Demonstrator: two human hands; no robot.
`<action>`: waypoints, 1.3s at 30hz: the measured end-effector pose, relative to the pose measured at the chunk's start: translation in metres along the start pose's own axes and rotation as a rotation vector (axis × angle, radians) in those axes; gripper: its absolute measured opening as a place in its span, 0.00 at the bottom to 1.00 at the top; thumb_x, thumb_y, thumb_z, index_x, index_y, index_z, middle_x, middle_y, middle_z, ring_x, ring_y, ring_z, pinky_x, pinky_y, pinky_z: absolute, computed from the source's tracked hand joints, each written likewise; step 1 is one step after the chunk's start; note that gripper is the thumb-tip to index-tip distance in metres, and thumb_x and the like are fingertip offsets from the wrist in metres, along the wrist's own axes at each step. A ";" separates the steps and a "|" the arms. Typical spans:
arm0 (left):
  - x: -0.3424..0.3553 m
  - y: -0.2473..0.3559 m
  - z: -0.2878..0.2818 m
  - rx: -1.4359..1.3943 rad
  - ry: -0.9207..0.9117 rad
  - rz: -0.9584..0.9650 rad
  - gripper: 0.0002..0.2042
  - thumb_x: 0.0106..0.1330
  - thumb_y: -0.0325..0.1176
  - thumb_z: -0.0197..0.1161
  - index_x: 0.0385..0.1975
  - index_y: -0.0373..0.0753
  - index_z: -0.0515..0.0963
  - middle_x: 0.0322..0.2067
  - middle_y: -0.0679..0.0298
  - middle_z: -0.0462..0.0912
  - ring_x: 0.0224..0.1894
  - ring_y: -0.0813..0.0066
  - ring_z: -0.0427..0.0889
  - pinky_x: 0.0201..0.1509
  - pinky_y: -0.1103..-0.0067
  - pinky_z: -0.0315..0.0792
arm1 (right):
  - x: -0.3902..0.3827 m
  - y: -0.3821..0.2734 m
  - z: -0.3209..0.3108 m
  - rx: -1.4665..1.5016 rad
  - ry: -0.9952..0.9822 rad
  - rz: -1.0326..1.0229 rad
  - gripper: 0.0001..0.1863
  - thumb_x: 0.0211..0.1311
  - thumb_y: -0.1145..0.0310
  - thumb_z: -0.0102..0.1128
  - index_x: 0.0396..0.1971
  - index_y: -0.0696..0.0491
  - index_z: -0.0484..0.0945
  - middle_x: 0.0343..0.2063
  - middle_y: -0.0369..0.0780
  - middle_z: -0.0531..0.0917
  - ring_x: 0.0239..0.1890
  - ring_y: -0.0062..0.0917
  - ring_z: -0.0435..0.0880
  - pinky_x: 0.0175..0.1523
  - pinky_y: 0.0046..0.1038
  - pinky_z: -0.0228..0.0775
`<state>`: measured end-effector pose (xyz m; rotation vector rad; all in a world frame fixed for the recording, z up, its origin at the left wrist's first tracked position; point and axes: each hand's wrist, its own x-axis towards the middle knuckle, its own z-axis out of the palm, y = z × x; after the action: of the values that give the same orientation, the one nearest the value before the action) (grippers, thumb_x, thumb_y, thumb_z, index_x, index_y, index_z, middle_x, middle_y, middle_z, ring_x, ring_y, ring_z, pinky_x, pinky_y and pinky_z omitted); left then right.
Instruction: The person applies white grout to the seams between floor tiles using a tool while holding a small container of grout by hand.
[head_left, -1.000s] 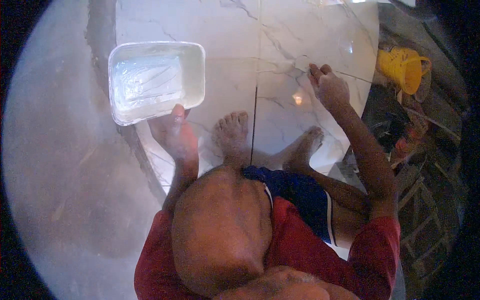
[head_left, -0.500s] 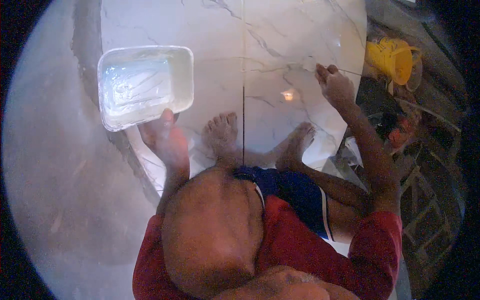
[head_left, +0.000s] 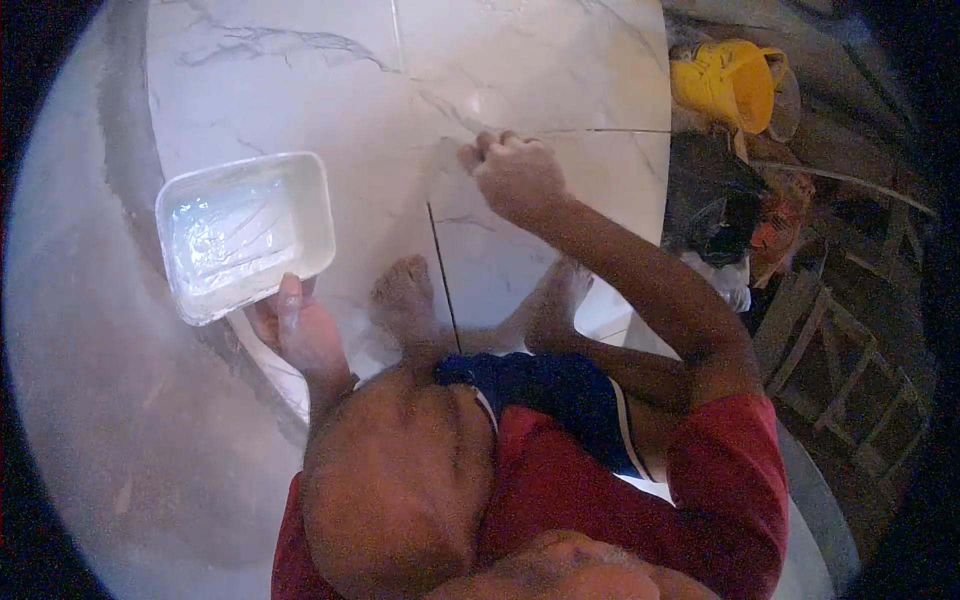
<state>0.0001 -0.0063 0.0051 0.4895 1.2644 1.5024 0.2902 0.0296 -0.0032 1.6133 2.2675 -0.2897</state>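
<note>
As a left hand (head_left: 305, 328) steadies a rectangular white plastic tub (head_left: 314, 222) at its near right corner, the thumb lies over the rim and the other fingers disappear beneath; whether the tub touches the floor cannot be told. A glossy whitish smear (head_left: 225, 235) coats the tub's bottom. To the right of the tub and slightly beyond it, the right hand (head_left: 518, 180) reaches low over the marble-patterned tile floor (head_left: 300, 105), back of the hand uppermost, fingers bent inward and bunched; whether they pinch anything cannot be told. The right elbow is bent, the bare forearm (head_left: 640, 265) slanting forward and inward from a red sleeve (head_left: 728, 470). Between the tub and the right foot (head_left: 562, 290), the left foot (head_left: 405, 292) is planted on the tile. Well to the tub's right, a tipped yellow bucket (head_left: 715, 85) lies amid dim clutter.
</note>
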 end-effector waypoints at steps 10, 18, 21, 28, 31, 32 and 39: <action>-0.001 0.012 0.003 0.045 0.030 0.001 0.32 0.57 0.18 0.61 0.64 0.36 0.60 0.60 0.54 0.68 0.60 0.59 0.71 0.60 0.63 0.72 | -0.065 0.110 0.021 -0.024 -0.140 0.295 0.15 0.66 0.58 0.52 0.50 0.45 0.76 0.38 0.45 0.79 0.36 0.41 0.84 0.38 0.41 0.78; 0.001 0.009 0.004 0.029 0.006 -0.014 0.32 0.56 0.18 0.62 0.63 0.35 0.61 0.59 0.54 0.69 0.60 0.59 0.71 0.60 0.63 0.72 | -0.055 0.055 0.027 0.281 -0.167 0.402 0.18 0.68 0.56 0.51 0.55 0.43 0.73 0.42 0.45 0.79 0.38 0.41 0.83 0.42 0.42 0.77; 0.001 0.006 -0.001 -0.030 0.010 -0.028 0.31 0.55 0.16 0.62 0.62 0.36 0.63 0.58 0.54 0.70 0.58 0.60 0.73 0.57 0.65 0.75 | -0.046 0.045 0.035 0.207 -0.158 0.320 0.18 0.68 0.55 0.50 0.56 0.42 0.73 0.42 0.43 0.79 0.38 0.42 0.83 0.40 0.42 0.78; 0.002 -0.003 -0.007 -0.008 0.000 0.004 0.31 0.56 0.16 0.61 0.62 0.35 0.63 0.58 0.54 0.71 0.57 0.61 0.73 0.55 0.65 0.77 | -0.092 0.136 0.062 0.019 -0.036 0.352 0.14 0.68 0.57 0.46 0.40 0.46 0.80 0.36 0.46 0.81 0.25 0.41 0.85 0.27 0.45 0.78; 0.000 0.007 -0.006 0.011 0.004 0.004 0.31 0.56 0.16 0.61 0.62 0.35 0.62 0.59 0.54 0.69 0.58 0.61 0.73 0.56 0.64 0.76 | -0.076 0.107 0.023 0.070 0.025 0.290 0.13 0.67 0.56 0.48 0.40 0.45 0.79 0.37 0.45 0.81 0.25 0.42 0.84 0.27 0.45 0.78; 0.000 0.010 -0.003 -0.007 -0.014 -0.002 0.32 0.56 0.16 0.61 0.63 0.35 0.62 0.60 0.54 0.68 0.58 0.61 0.72 0.57 0.64 0.75 | -0.065 0.089 0.016 0.083 -0.037 0.282 0.13 0.67 0.56 0.48 0.42 0.45 0.78 0.38 0.45 0.81 0.26 0.42 0.85 0.28 0.45 0.78; 0.002 0.003 -0.006 0.039 -0.011 0.016 0.33 0.56 0.20 0.62 0.64 0.34 0.59 0.61 0.54 0.67 0.61 0.60 0.70 0.59 0.63 0.73 | 0.013 -0.020 0.014 0.145 0.046 0.016 0.09 0.62 0.58 0.55 0.38 0.43 0.78 0.32 0.41 0.79 0.30 0.34 0.85 0.29 0.37 0.79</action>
<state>-0.0071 -0.0066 0.0047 0.5337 1.2860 1.4883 0.2694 0.0296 -0.0220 1.7244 2.3139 -0.4264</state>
